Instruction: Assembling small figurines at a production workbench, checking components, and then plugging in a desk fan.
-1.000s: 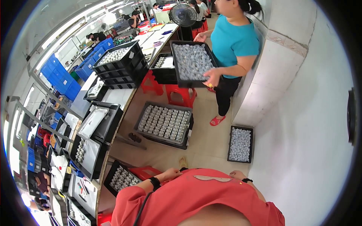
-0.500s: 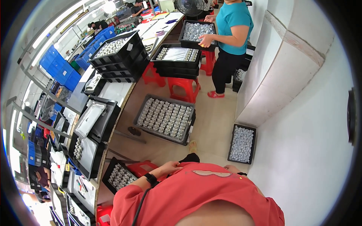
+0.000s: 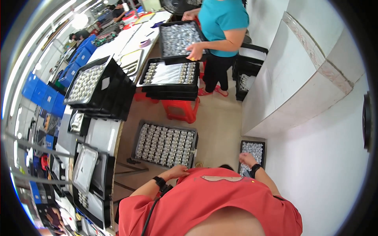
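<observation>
Left hand: the left hand sits at the front of the red shirt, just this side of the grey crate's near corner as I see it; fingers curled, but whether they grip cloth or anything else I can't tell.
Right hand: the right hand shows in front of the wall-side crate; fingers bent, and I can't tell whether they close on something or touch the crate.
Grey crate: on the floor ahead, the grey crate holds small metal parts in rows.
Wall-side crate: on the floor against the white wall, filled with pale bluish pieces.
Labels: a white sticker on the stacked black crates, its writing too small to read.
Bench edge: the bench runs along the left, the black crates standing near its edge.
Walkway: tiled floor lies between the grey crate and the pillar, narrowed by the wall-side crate.
Far end: a co-worker in teal holds a carried crate of bluish pieces beside a crate stack on a red stool.
</observation>
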The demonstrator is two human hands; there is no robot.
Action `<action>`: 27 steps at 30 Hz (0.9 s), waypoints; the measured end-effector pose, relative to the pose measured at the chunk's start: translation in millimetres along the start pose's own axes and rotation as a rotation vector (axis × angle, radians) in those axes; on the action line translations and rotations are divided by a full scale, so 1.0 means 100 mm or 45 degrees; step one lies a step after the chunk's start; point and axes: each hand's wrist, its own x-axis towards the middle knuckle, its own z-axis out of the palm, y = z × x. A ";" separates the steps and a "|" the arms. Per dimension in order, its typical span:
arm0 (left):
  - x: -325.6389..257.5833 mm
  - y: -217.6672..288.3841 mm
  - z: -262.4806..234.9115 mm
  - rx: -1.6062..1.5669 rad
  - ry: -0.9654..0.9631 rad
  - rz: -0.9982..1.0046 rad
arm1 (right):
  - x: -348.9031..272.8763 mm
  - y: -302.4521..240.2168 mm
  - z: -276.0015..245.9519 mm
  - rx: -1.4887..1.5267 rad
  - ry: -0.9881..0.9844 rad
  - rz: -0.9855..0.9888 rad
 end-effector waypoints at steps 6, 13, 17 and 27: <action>1.30 0.79 -0.59 -0.173 -0.089 0.076 | 0.41 -0.81 -0.13 0.379 -0.101 0.148; 2.64 1.11 -1.40 -0.110 0.053 -0.045 | 1.71 -1.82 -1.20 0.473 -0.130 0.156; 3.06 1.56 -1.88 -0.281 0.220 -0.097 | 2.58 -2.88 -1.78 0.423 -0.112 -0.064; 4.05 1.02 -2.62 -0.786 0.416 -0.488 | 4.36 -4.76 -2.25 -0.158 -0.127 -0.469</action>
